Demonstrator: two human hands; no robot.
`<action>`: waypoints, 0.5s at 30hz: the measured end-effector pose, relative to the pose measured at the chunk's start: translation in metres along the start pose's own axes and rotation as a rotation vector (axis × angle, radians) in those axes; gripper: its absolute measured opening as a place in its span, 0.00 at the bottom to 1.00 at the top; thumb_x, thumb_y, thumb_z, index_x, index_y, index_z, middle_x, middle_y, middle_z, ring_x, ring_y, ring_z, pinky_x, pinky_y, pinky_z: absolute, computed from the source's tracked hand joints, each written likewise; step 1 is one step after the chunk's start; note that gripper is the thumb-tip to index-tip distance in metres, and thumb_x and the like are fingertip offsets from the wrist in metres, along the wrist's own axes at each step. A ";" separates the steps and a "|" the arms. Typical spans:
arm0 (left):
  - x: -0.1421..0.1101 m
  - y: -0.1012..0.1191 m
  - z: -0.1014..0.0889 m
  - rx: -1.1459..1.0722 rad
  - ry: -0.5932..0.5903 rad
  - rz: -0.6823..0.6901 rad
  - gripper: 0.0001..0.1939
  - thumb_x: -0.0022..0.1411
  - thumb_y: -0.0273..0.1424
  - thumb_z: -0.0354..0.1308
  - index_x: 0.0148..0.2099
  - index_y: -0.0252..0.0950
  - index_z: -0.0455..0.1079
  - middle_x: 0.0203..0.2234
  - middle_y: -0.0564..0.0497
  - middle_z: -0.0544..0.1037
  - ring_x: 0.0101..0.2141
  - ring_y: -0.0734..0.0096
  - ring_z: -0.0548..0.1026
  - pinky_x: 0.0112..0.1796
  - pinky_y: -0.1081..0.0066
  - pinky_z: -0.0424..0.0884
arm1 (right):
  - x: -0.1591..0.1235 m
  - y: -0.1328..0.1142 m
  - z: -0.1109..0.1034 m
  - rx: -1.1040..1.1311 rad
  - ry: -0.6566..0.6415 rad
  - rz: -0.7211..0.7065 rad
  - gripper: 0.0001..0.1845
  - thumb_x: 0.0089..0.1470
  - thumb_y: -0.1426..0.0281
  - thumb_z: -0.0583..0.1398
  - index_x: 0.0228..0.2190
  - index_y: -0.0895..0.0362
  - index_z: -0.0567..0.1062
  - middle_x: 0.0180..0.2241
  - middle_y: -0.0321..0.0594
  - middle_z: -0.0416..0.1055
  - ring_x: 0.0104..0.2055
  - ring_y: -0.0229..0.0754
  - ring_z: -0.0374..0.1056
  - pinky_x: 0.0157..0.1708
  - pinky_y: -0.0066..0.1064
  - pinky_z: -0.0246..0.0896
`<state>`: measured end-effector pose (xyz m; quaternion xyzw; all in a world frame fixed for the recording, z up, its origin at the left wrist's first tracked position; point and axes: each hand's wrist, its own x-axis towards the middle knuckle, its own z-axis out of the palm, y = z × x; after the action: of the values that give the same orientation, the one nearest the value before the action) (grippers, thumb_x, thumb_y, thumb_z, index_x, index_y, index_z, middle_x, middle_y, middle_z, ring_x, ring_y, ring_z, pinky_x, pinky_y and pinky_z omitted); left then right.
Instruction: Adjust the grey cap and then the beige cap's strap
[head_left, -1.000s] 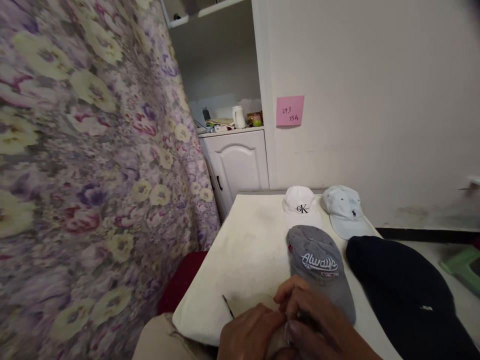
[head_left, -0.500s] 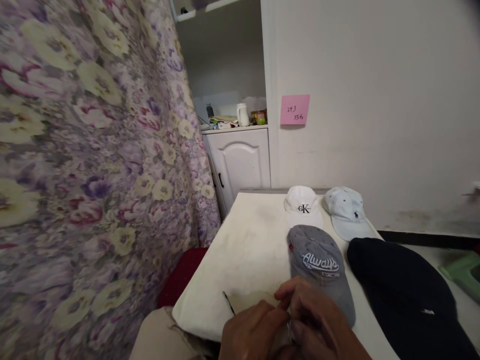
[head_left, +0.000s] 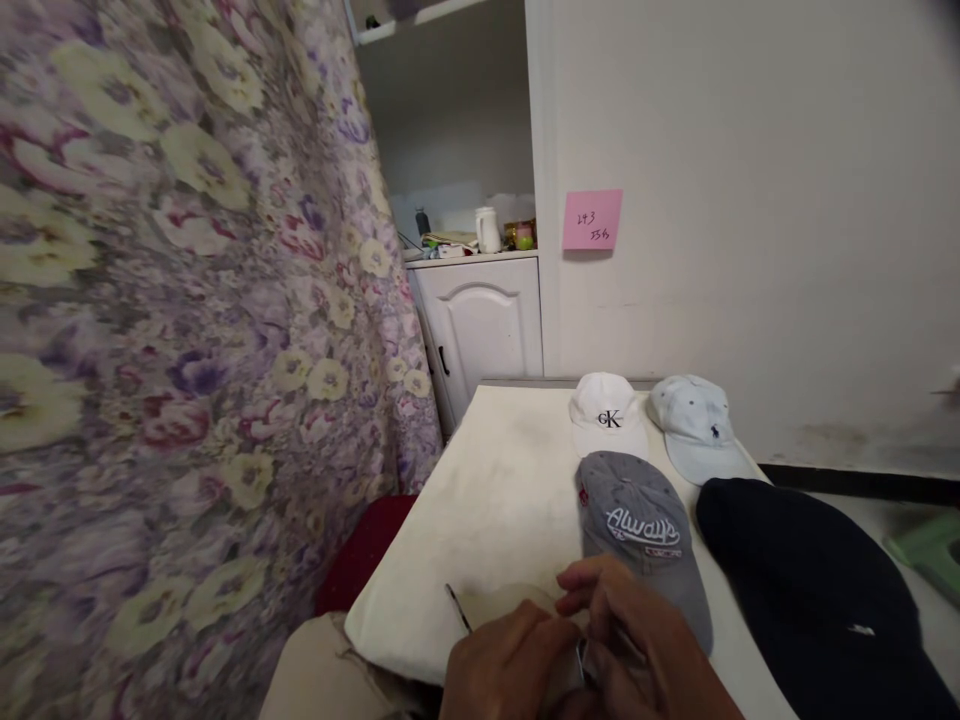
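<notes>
At the table's near edge, my left hand (head_left: 499, 660) is closed on a beige cloth piece (head_left: 491, 605) that looks like a cap, mostly hidden under the hands. A thin dark patterned edge shows at its left. My right hand (head_left: 637, 635) meets the left, its fingers bent and pinching at the same piece, with a small shiny metal bit (head_left: 581, 655) between the hands. Just beyond the right hand lies a grey "Always" cap (head_left: 634, 510). Behind it sit a white CK cap (head_left: 604, 405) and a pale blue cap (head_left: 694, 415). A large black cap (head_left: 810, 580) lies at the right.
The cream-covered table (head_left: 517, 470) stands against a wall with a pink note (head_left: 592, 220). A floral curtain (head_left: 210, 350) hangs at the left, beside a white cabinet (head_left: 484, 320) with a white jug (head_left: 487, 230). A green object (head_left: 930, 550) is at far right.
My right fingers have lifted and shifted slightly, and more of the metal bit shows between the hands. The caps on the table stay where they were; the view has shifted a little.
</notes>
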<state>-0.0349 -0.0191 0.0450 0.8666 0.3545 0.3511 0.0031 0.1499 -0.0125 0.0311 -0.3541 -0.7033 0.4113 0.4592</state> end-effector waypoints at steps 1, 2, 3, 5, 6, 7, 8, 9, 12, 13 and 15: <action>0.000 0.000 0.000 -0.002 -0.005 -0.001 0.16 0.72 0.44 0.49 0.45 0.38 0.70 0.27 0.50 0.81 0.24 0.67 0.80 0.21 0.72 0.73 | 0.000 0.001 0.000 -0.004 0.002 -0.009 0.11 0.52 0.79 0.58 0.34 0.51 0.65 0.48 0.46 0.73 0.49 0.48 0.74 0.46 0.41 0.74; 0.000 0.000 0.000 -0.001 -0.006 0.001 0.16 0.72 0.44 0.49 0.45 0.38 0.70 0.27 0.50 0.81 0.24 0.67 0.80 0.21 0.72 0.73 | 0.000 0.001 0.000 -0.011 0.006 -0.022 0.13 0.51 0.80 0.57 0.36 0.51 0.66 0.47 0.46 0.73 0.49 0.48 0.74 0.47 0.41 0.74; 0.000 0.000 0.001 0.003 0.000 0.007 0.16 0.72 0.43 0.48 0.45 0.38 0.70 0.26 0.50 0.80 0.24 0.67 0.80 0.21 0.72 0.72 | 0.000 0.002 0.000 -0.022 0.007 -0.034 0.16 0.51 0.81 0.57 0.39 0.51 0.67 0.47 0.46 0.74 0.49 0.47 0.75 0.47 0.40 0.74; 0.000 0.001 0.001 0.017 0.005 0.012 0.17 0.73 0.43 0.47 0.45 0.37 0.70 0.25 0.50 0.80 0.23 0.67 0.80 0.20 0.72 0.71 | 0.000 0.002 0.000 -0.066 -0.002 -0.049 0.21 0.51 0.81 0.56 0.45 0.53 0.68 0.45 0.46 0.74 0.46 0.46 0.76 0.44 0.37 0.75; 0.001 0.001 0.001 0.025 0.005 0.015 0.18 0.73 0.44 0.47 0.45 0.37 0.71 0.25 0.50 0.80 0.23 0.67 0.79 0.20 0.72 0.71 | 0.000 0.002 -0.001 -0.099 -0.012 -0.050 0.22 0.51 0.82 0.56 0.47 0.53 0.68 0.45 0.46 0.73 0.45 0.45 0.76 0.43 0.36 0.75; 0.002 0.001 0.001 0.029 0.007 0.015 0.19 0.73 0.45 0.46 0.45 0.37 0.71 0.25 0.50 0.80 0.22 0.67 0.79 0.19 0.72 0.71 | 0.000 0.001 -0.001 -0.137 -0.025 -0.047 0.22 0.51 0.83 0.56 0.47 0.54 0.69 0.45 0.46 0.73 0.44 0.44 0.76 0.42 0.34 0.75; 0.003 0.002 0.001 0.032 0.009 0.017 0.20 0.73 0.45 0.45 0.44 0.37 0.71 0.24 0.51 0.80 0.22 0.67 0.79 0.19 0.72 0.70 | 0.000 0.001 -0.002 -0.176 -0.039 -0.044 0.22 0.51 0.83 0.55 0.47 0.55 0.69 0.45 0.46 0.73 0.44 0.43 0.76 0.42 0.34 0.75; 0.003 0.002 0.000 0.031 0.004 0.016 0.21 0.73 0.46 0.44 0.44 0.38 0.71 0.24 0.51 0.80 0.21 0.67 0.79 0.19 0.71 0.71 | 0.001 0.002 -0.002 -0.214 -0.050 -0.041 0.22 0.51 0.83 0.55 0.47 0.55 0.69 0.46 0.47 0.73 0.45 0.43 0.76 0.43 0.34 0.75; 0.005 0.002 0.000 0.049 -0.016 0.015 0.21 0.73 0.45 0.43 0.44 0.38 0.70 0.24 0.50 0.80 0.21 0.66 0.79 0.19 0.71 0.72 | 0.000 0.007 0.001 -0.295 -0.064 -0.052 0.21 0.52 0.83 0.53 0.46 0.55 0.69 0.48 0.49 0.74 0.48 0.45 0.76 0.47 0.37 0.75; 0.005 0.002 0.000 0.062 -0.024 0.015 0.20 0.73 0.45 0.43 0.45 0.38 0.70 0.25 0.50 0.80 0.22 0.66 0.80 0.19 0.71 0.72 | 0.000 0.010 0.002 -0.304 -0.062 -0.063 0.21 0.53 0.83 0.53 0.46 0.55 0.69 0.47 0.49 0.74 0.47 0.46 0.76 0.46 0.37 0.75; 0.003 0.001 0.000 0.093 -0.038 0.021 0.19 0.73 0.44 0.44 0.48 0.37 0.69 0.25 0.49 0.80 0.23 0.64 0.80 0.19 0.70 0.73 | -0.001 0.014 0.004 -0.312 -0.044 -0.085 0.20 0.53 0.83 0.52 0.45 0.54 0.69 0.45 0.48 0.74 0.44 0.45 0.77 0.44 0.37 0.76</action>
<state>-0.0322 -0.0178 0.0472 0.8759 0.3613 0.3178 -0.0342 0.1481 -0.0085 0.0167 -0.3821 -0.7827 0.2850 0.4003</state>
